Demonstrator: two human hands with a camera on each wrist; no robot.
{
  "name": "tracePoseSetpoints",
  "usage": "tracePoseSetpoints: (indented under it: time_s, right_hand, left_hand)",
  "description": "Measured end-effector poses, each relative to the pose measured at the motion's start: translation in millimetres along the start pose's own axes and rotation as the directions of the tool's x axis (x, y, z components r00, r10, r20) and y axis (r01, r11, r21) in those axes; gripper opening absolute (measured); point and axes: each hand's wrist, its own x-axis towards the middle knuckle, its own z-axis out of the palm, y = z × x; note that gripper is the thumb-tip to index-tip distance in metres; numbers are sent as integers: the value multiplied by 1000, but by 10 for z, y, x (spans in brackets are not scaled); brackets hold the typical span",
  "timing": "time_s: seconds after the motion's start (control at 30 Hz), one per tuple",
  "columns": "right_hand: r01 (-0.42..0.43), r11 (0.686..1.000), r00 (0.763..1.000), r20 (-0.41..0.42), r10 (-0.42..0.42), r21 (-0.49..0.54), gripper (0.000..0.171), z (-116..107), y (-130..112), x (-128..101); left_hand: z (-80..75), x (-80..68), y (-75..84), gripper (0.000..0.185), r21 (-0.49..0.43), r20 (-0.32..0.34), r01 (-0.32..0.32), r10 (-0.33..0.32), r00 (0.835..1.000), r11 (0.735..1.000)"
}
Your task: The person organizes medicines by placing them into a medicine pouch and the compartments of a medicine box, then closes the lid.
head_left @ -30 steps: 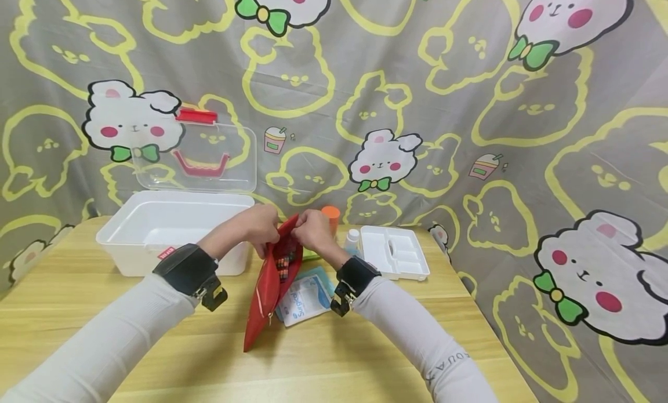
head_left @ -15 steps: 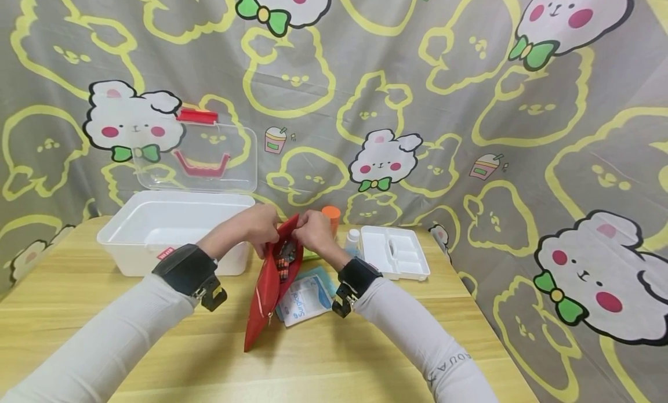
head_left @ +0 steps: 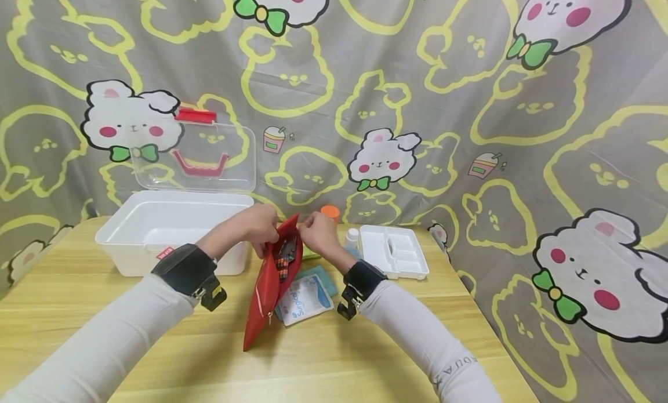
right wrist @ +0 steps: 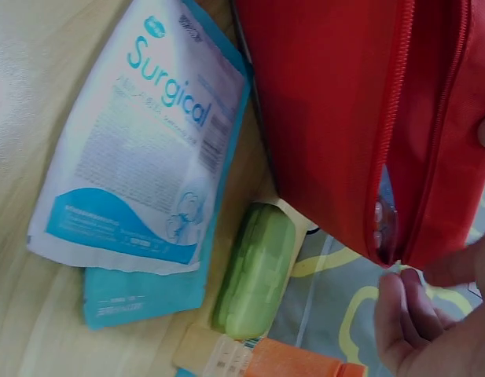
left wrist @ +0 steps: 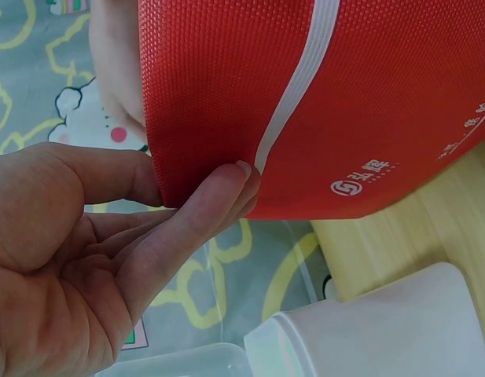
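Toward three o'clock the right hand [head_left: 319,233] has edged slightly; whether it pinches the red pouch [head_left: 267,293] is unclear. The left hand [head_left: 263,225], nearer, pinches the pouch, which lies at its six o'clock, long axis seven-to-one.

- Pale wood-grain table [head_left: 292,377]; we log its load below.
- White box [head_left: 130,257], lid raised, standing at left.
- "Surgical" packet [right wrist: 148,133], lying partly over a teal packet [right wrist: 148,302].
- Green case [right wrist: 258,267], just beside an orange-topped container [head_left: 330,213].
- White-capped bottle [head_left: 352,237], which we place next to a white divided tray [head_left: 409,255].
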Motion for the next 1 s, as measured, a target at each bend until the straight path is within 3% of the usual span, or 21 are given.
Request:
tracePoseSetpoints:
  time_s: [0.2, 0.37, 0.6, 0.83, 1.0]
  right_hand:
    - [39, 999, 999, -35, -38, 10, 30, 16, 154, -84]
    - [67, 995, 993, 99, -59, -78, 33, 21, 280, -211]
    - [97, 974, 933, 358, -17, -207, 4, 112, 247, -341]
    - [81, 949, 868, 489, 83, -305, 34, 188, 174, -443]
    - [133, 918, 862, 500, 80, -375, 46, 238, 225, -502]
  left_hand:
    - [9, -5, -13, 11, 0, -2, -10, 10, 1000, 1000]
    - [3, -1, -22, 12, -7, 3, -7, 7, 1000, 1000]
    - [1, -2, -23, 12, 5, 1, -7, 7, 1000, 1000]
    - [-11, -29, -33, 13, -5, -4, -7, 7, 1000, 1000]
    - [-19, -35, -44, 14, -4, -4, -9, 9, 1000, 1000]
